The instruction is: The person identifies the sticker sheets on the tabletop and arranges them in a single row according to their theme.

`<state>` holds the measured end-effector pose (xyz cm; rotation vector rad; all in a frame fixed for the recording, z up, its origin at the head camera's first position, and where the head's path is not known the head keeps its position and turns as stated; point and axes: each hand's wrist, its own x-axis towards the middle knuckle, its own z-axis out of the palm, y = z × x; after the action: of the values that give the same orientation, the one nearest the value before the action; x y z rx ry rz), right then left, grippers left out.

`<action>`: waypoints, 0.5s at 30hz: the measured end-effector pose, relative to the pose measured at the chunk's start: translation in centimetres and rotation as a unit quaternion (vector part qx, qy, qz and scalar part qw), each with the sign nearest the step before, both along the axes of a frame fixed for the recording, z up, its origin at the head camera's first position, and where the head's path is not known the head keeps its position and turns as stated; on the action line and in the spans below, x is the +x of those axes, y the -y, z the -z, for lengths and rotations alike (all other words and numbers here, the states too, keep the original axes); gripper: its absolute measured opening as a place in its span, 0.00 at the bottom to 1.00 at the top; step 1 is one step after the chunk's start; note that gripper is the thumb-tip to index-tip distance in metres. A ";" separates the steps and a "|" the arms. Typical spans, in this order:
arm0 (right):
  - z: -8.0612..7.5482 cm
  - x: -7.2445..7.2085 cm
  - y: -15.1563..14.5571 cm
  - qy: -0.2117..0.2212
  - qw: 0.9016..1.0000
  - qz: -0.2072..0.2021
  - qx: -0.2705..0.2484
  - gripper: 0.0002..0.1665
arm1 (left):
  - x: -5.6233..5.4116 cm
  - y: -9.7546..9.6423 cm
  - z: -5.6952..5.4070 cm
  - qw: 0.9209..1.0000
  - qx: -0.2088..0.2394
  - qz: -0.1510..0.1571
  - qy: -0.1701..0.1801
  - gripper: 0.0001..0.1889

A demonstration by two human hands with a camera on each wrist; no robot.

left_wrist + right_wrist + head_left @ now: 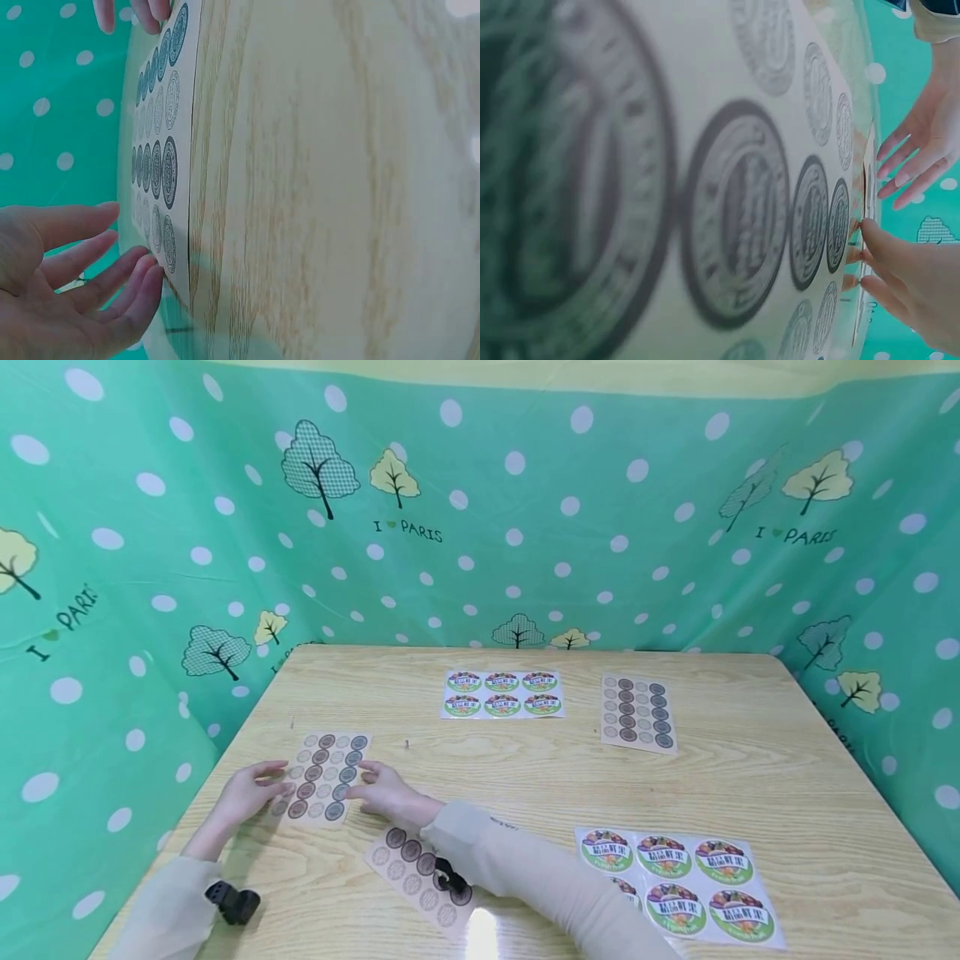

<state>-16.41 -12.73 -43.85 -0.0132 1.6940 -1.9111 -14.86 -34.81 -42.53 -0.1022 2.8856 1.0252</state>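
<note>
Five sheets of round stickers lie on the table. I find the left sheet between the hands: the left hand at its left edge, the right hand at its right. Left thumb and fingers stand apart, loosely bent, with no pinch seen. The right fingers are extended and relaxed at the edge; whether they press the paper or merely touch it, I cannot tell. I judge the hands flank the sheet to govern both edges at once, thin flat paper offering little else to grasp. The middle sheet lies slanted, partly under the right sleeve, which also hides part of the near fruit sheet. The far fruit sheet and the far right sheet lie well apart from the hands, presumably to be out of the way. Only the head view gives me this whole layout. The left wrist view adds a low slant along the left sheet, placing the left fingertips right beside its border. The right wrist view is filled by printed rounds close up, probably the middle sheet's, and shows the left fingers fanned.
</note>
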 end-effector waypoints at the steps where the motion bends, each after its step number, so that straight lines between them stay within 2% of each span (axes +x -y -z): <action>1: 0.0 0.1 0.1 0.003 1.000 0.002 -0.001 0.35 | 0.1 -0.1 0.0 1.000 0.007 -0.003 0.003 0.25; 6: -0.3 0.3 0.3 0.013 1.000 0.004 -0.015 0.35 | 0.1 -0.3 -0.2 0.999 0.024 -0.016 0.015 0.24; 8: -0.3 0.3 0.4 0.021 0.999 0.008 -0.028 0.35 | 0.0 -0.2 -0.1 0.999 0.040 -0.028 0.024 0.24; 10: -0.3 0.2 0.4 0.031 0.998 0.018 -0.042 0.35 | -0.2 -0.1 0.0 0.995 0.076 -0.048 0.035 0.25; 11: -0.4 0.1 0.4 0.037 0.998 0.022 -0.051 0.35 | -0.3 0.0 0.1 0.992 0.101 -0.060 0.042 0.25; 13: -0.4 0.0 0.4 0.051 0.996 0.028 -0.069 0.36 | -0.6 0.3 0.3 0.980 0.164 -0.095 0.057 0.27; 15: -0.3 -0.2 0.3 0.062 0.994 0.034 -0.082 0.36 | -0.7 0.4 0.4 0.971 0.200 -0.111 0.063 0.29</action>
<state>-16.59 -13.04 -43.51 0.0985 1.4712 -2.0514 -15.59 -35.26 -42.92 -0.4527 2.5359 1.5541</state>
